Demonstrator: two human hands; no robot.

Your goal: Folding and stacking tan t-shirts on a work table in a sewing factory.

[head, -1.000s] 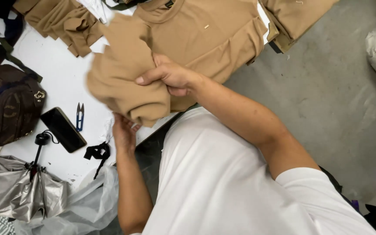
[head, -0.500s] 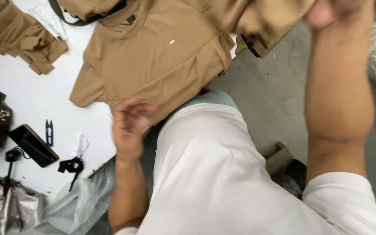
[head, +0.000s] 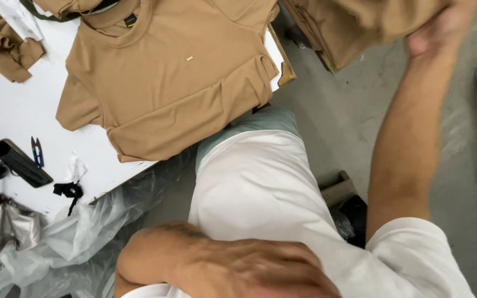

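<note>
My right hand (head: 441, 28) is stretched out to the upper right and grips a bunched tan garment (head: 360, 22) above the grey floor. My left arm (head: 222, 267) lies close under the camera at the bottom edge, blurred, with its fingers hidden. A tan T-shirt (head: 167, 83) lies flat on the white table (head: 17, 110), its hem at the table's near edge. Neither hand touches it. My white shirt fills the lower middle.
On the table's left lie a black phone (head: 20, 163), small blue snips (head: 37, 152) and a black scrap (head: 67, 190). More tan pieces (head: 6, 38) sit at the top left. Clear plastic (head: 84, 232) hangs off the table edge. A wooden block (head: 338, 190) sits on the floor.
My right hand has carried the tan garment from in front of me up to the right. My left hand has left the table edge and risen close to the camera.
</note>
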